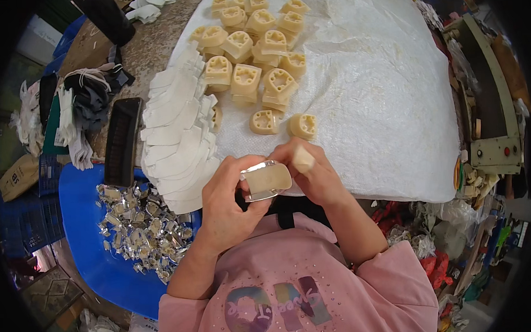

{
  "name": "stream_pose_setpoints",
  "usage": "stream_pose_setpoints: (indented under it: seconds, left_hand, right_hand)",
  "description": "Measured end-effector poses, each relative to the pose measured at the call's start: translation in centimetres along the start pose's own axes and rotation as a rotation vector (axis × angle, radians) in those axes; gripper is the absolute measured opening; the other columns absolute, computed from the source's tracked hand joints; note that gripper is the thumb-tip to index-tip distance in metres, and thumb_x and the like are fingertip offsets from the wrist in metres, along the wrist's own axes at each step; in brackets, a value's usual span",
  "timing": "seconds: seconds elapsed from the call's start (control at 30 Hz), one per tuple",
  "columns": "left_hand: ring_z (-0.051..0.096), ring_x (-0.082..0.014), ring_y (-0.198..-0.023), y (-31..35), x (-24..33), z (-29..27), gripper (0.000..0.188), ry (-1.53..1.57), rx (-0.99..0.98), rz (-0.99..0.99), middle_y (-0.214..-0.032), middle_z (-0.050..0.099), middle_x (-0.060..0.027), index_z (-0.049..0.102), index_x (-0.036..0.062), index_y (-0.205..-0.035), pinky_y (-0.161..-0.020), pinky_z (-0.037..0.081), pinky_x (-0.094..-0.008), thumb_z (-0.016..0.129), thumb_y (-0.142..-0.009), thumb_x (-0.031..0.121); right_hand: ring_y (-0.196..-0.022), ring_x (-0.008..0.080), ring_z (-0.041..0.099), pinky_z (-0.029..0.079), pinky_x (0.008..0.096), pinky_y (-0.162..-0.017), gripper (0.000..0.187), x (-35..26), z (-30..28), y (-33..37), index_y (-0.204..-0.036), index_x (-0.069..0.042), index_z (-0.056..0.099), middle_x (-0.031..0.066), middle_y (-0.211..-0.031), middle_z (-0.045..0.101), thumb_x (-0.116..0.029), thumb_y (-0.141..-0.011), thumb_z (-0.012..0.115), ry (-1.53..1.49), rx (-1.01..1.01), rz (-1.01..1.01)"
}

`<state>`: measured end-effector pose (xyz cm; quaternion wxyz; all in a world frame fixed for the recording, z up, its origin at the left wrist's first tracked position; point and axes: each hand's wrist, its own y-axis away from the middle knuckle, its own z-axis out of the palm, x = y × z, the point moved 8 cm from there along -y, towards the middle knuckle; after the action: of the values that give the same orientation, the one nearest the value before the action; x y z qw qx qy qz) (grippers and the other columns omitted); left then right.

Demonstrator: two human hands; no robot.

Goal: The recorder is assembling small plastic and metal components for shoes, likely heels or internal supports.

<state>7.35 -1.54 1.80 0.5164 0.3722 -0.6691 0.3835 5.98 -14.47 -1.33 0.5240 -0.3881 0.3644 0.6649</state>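
In the head view, the left hand (232, 205) is gripping a small shiny silver-rimmed piece with a cream-coloured face (266, 180), its thumb and fingers closing around the left and lower edges, while the right hand (312, 170) is closing around a small cream cylindrical plastic part (303, 159) and touching the top right corner of that silver-rimmed piece. Both hands are meeting just at the near edge of the white woven plastic sheet (380, 92) covering the table, close in front of the pink sweatshirt (293, 282). Further up the sheet from the hands, a heap of cream moulded plastic blocks with round recesses (253, 55) is lying, with two loose blocks just above the right hand. Left of the sheet, a fanned stack of white flat cut pieces (179, 134) is curving along its edge, a long black tray (122, 142) is lying beyond that, and a blue plastic tub of silvery foil pieces (142, 229) is sitting below it. The right half of the sheet is lying bare. Both forearms are angling inward from the lower edge, with the wrists bending toward each other.
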Motion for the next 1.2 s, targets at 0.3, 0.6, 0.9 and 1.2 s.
stream_pose_setpoints:
  seconds: [0.3, 0.6, 0.9, 1.2]
  left_hand:
    - [0.052, -0.016, -0.057, 0.0, 2.4, 0.7, 0.055, -0.265, -0.094, 0.164, -0.085, 0.053, -0.0089, 0.054, 0.0027, -0.111, -0.051, 0.044, -0.0261, 0.073, -0.06, -0.005]
    - [0.062, -0.0246, -0.065, 0.1, 0.8, 0.6, 0.05, -0.243, 0.044, 0.182, -0.075, 0.058, -0.0107, 0.049, 0.0026, -0.095, -0.056, 0.049, -0.032, 0.081, -0.057, 0.009]
    - [0.06, -0.0272, -0.058, 0.9, 1.4, 1.1, 0.05, -0.442, 0.316, 0.277, -0.072, 0.057, -0.0118, 0.047, 0.0018, -0.091, -0.051, 0.049, -0.034, 0.082, -0.055, 0.009]
    - [0.061, -0.0266, -0.057, 1.5, 3.0, 0.9, 0.052, -0.594, 0.368, 0.428, -0.072, 0.059, -0.0131, 0.046, -0.0018, -0.091, -0.049, 0.049, -0.0335, 0.083, -0.057, 0.012]
  right_hand:
    - [-0.067, 0.0084, 0.053, 0.042, 0.0251, -0.054, 0.02, -2.3, 0.6, 0.1, -0.083, -0.003, 0.056, 0.0017, -0.083, 0.061, -0.02, -0.092, 0.055, 0.674, -0.082, -0.306]
    - [-0.077, 0.0124, 0.057, 0.047, 0.0249, -0.067, 0.019, 1.0, 0.7, 0.8, -0.098, -0.001, 0.059, 0.0025, -0.087, 0.062, -0.015, -0.094, 0.047, -0.208, 0.054, 0.088]
    - [-0.093, 0.0156, 0.057, 0.048, 0.0322, -0.083, 0.021, 0.5, 0.5, 0.7, -0.105, -0.001, 0.056, 0.009, -0.102, 0.058, -0.017, -0.096, 0.045, 0.494, 0.196, -0.053]
    - [-0.085, 0.0174, 0.06, 0.048, 0.0289, -0.074, 0.022, 1.9, 1.2, 0.9, -0.106, -0.001, 0.056, 0.0082, -0.095, 0.062, -0.014, -0.094, 0.044, -0.009, 0.201, -0.042]
